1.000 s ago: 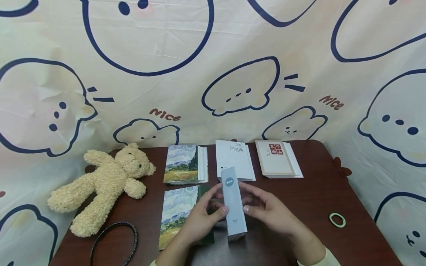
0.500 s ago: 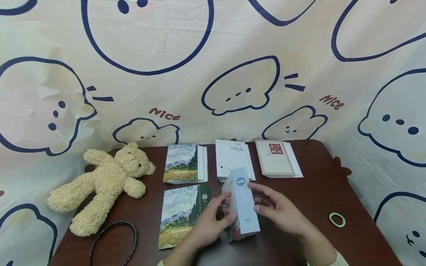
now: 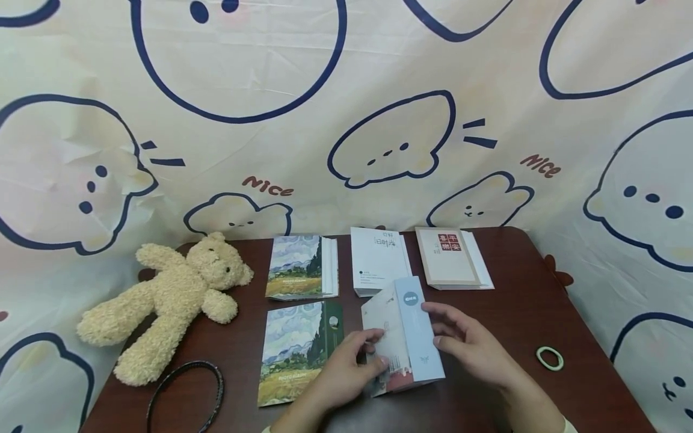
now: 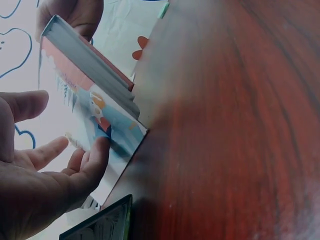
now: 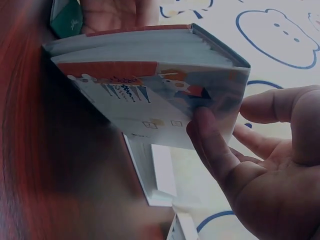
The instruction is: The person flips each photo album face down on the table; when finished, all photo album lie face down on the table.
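Observation:
In the head view, a thick photo album [image 3: 397, 343] with a pale blue spine stands spine-up on the table, leaning right. Its pale cover has a red strip and small drawings; the page edges show in both wrist views. My left hand [image 3: 349, 367] rests its fingertips and thumb on the left cover. On the other side, my right hand [image 3: 473, 346] has its index fingertip and thumb at the spine's edge. The right wrist view shows one right fingertip [image 5: 205, 120] on the cover. Neither hand wraps around the album, which stands between them.
A landscape-painting album [image 3: 289, 358] lies by my left hand. Behind are a similar album [image 3: 295, 267], a white album [image 3: 376, 258] and a beige one [image 3: 449, 258]. A teddy bear [image 3: 184, 300] and black loop [image 3: 219, 385] lie left, a pale green ring [image 3: 549, 358] right.
The album has shifted right and turned so its left cover now shows beside the spine. Both hands have moved right with it. The other things have stayed put.

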Demonstrator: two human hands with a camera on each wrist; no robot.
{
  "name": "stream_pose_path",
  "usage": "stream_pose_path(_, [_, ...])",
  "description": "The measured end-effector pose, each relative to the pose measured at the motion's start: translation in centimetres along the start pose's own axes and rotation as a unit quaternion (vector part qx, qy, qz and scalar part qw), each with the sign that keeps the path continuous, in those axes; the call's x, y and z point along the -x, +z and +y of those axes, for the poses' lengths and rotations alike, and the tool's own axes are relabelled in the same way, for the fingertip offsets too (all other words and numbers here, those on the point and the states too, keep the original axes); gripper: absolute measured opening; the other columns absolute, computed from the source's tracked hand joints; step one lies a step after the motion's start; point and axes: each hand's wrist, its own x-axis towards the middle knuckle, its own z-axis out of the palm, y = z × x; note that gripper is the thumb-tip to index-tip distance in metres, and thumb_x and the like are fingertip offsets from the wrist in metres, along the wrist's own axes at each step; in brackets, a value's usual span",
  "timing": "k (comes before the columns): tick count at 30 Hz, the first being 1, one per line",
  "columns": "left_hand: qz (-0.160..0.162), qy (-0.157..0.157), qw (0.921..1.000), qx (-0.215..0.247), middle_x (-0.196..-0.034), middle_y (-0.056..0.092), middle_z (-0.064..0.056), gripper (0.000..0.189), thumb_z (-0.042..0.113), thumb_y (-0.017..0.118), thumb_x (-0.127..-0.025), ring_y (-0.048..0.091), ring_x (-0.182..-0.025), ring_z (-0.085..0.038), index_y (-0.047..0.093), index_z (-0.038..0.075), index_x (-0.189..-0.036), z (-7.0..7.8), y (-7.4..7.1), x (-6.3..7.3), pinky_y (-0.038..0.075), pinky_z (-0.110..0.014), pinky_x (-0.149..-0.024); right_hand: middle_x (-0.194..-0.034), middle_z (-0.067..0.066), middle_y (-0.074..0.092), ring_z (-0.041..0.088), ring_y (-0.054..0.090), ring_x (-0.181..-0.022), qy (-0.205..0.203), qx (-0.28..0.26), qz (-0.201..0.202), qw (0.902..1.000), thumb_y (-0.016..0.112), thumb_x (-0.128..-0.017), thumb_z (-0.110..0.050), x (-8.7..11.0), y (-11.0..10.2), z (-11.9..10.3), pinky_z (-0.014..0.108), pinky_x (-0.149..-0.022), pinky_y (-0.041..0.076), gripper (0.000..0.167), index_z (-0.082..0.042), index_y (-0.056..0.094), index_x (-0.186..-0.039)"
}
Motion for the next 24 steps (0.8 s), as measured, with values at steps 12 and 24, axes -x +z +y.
stream_pose_path(12, [-0.027,-0.023,0.9994,-0.005,-0.131,0.065,0.001,0.046,0.035,0.073,-0.096,0.06,-0.12,-0.027,0.064,0.018,-0.139,0.4,0.2,0.3,0.047,-0.052,-0.101,-0.145,0.022,0.054,0.033,0.062,-0.122,0.058,0.024,0.042,0.9972,0.063,-0.099,-0.005,0.9,-1.2,2.0,0.026,-0.09,0.055,0.055,-0.005,0.047,-0.151])
stream_pose_path(24, [-0.033,-0.025,0.9991,-0.007,-0.13,0.067,-0.002,0.047,0.033,0.073,-0.096,0.061,-0.121,-0.028,0.064,0.017,-0.139,0.2,0.6,-0.1,0.047,-0.053,-0.102,-0.146,0.019,0.056,0.028,0.062,-0.123,0.119,0.064,0.081,0.9876,0.079,-0.093,-0.022,0.7,-1.3,3.3,0.038,-0.098,0.055,0.067,-0.005,0.05,-0.151])
